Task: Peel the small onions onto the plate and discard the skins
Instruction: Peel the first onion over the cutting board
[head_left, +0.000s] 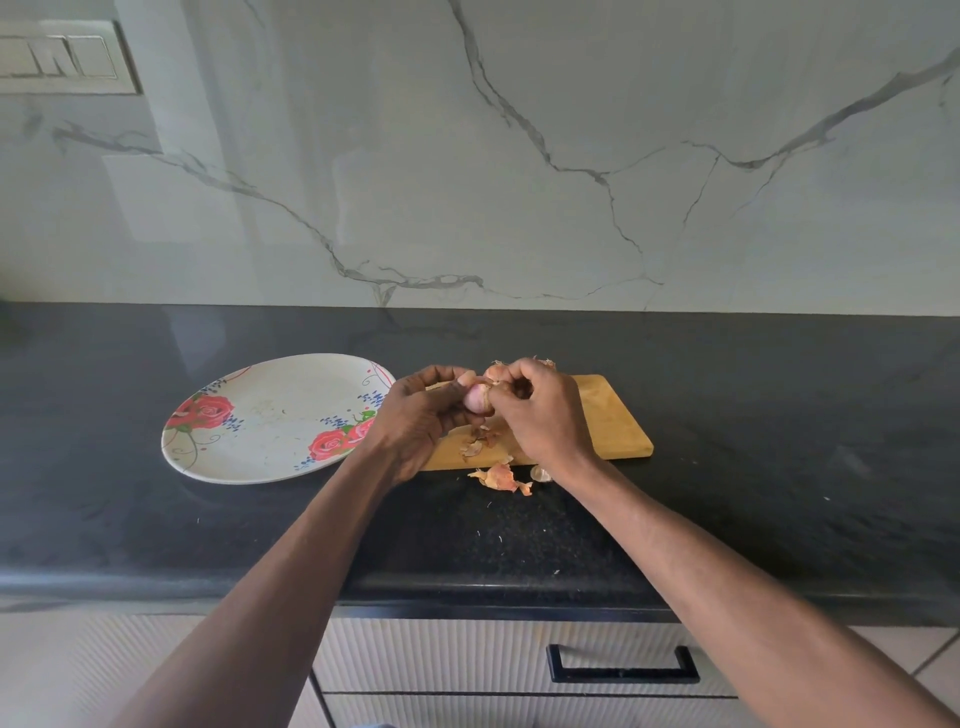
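My left hand (415, 415) grips a small pink onion (475, 399) above the left end of a wooden cutting board (613, 421). The fingers of my right hand (540, 410) pinch the skin at the onion's top. Another small unpeeled onion (496, 371) shows just behind my fingers, and a further one peeks out at the board's far edge (545, 362). Loose skins (480, 441) lie on the board under my hands. A larger skin piece (501, 478) lies on the counter in front of the board. A white plate with red roses (270, 415) sits to the left, holding no onions.
The black stone counter (779, 467) runs from the marble wall to its front edge. A small pale piece (541, 473) lies by my right wrist. Below the counter is a drawer with a black handle (623, 670). A switch panel (62, 57) is on the wall, upper left.
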